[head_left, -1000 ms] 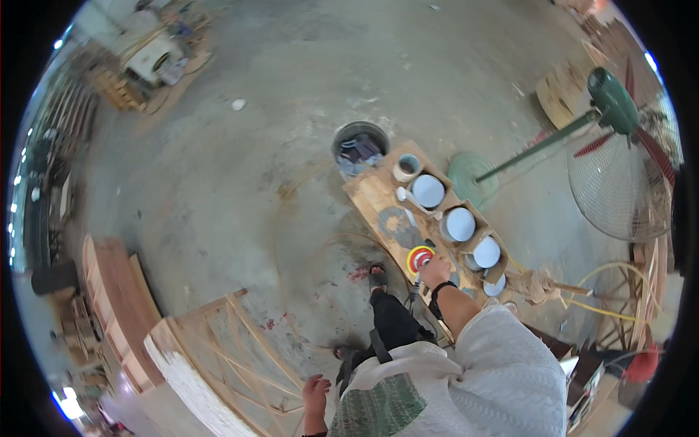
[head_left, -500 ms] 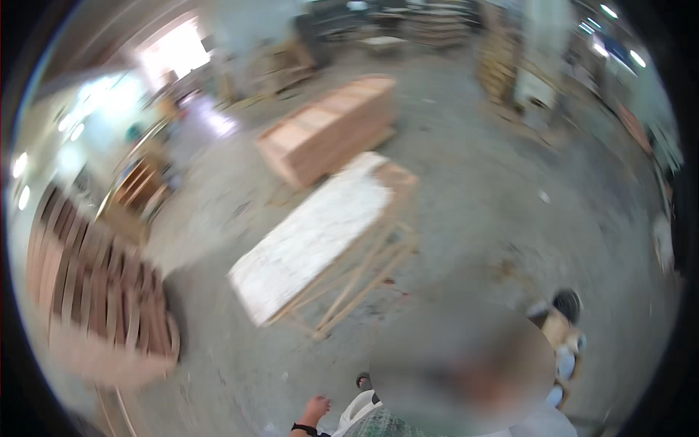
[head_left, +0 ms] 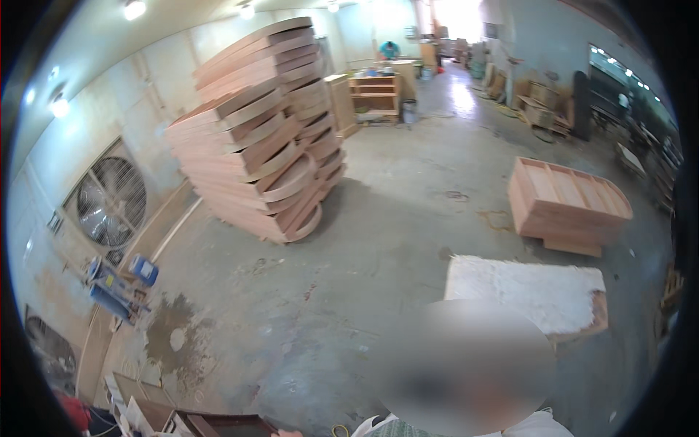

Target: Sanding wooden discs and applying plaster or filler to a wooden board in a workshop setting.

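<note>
At the lower edge only a small piece of my left hand (head_left: 285, 433) shows, beside a dark brown wooden piece (head_left: 226, 426); its fingers cannot be made out, nor whether it touches the wood. My right hand is not seen. A blurred oval covers the lower middle, with my white and green clothing below it. To the right stands a work table (head_left: 575, 335) topped with a rough white cover (head_left: 517, 288). Beyond it a long reddish wooden cabinet frame (head_left: 568, 207) with dividers rests on the floor.
A tall stack of curved wooden panels (head_left: 255, 138) rises left of centre. A large wall fan (head_left: 113, 193) and blue equipment (head_left: 120, 291) are along the left wall. A wet patch (head_left: 175, 335) marks the floor. An open shelf (head_left: 375, 98) stands at the back.
My view has swung left: the table and cabinet have shifted right in the picture, and the panel stack is nearer the middle. My left hand has mostly dropped out of view.
</note>
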`<state>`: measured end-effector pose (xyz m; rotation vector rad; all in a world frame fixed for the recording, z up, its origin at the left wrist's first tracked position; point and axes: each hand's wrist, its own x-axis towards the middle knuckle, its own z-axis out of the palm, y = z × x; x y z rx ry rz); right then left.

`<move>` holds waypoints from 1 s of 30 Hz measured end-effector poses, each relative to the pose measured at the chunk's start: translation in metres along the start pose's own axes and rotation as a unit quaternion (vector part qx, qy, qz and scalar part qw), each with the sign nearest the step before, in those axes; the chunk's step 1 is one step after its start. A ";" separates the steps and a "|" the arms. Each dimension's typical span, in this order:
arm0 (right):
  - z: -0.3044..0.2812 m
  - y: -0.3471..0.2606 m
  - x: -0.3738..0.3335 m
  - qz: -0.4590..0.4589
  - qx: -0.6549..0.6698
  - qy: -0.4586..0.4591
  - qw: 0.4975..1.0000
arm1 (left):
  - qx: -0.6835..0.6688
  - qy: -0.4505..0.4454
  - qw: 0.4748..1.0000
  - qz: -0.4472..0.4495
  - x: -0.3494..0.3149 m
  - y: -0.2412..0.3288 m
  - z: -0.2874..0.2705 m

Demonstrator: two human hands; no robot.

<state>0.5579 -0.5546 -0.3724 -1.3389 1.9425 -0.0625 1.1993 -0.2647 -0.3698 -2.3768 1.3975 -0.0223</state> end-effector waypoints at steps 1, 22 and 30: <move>-0.002 -0.007 0.011 -0.010 -0.017 -0.023 1.000 | -0.005 -0.106 0.994 -0.037 -0.019 0.055 -0.140; 0.035 -0.607 0.366 -0.266 -0.119 -0.127 0.948 | -0.597 -0.047 0.776 -0.195 0.453 0.026 -0.279; 0.072 -0.777 0.435 -0.302 -0.195 -0.165 0.918 | -0.524 -0.273 0.796 -0.133 0.562 -0.012 -0.197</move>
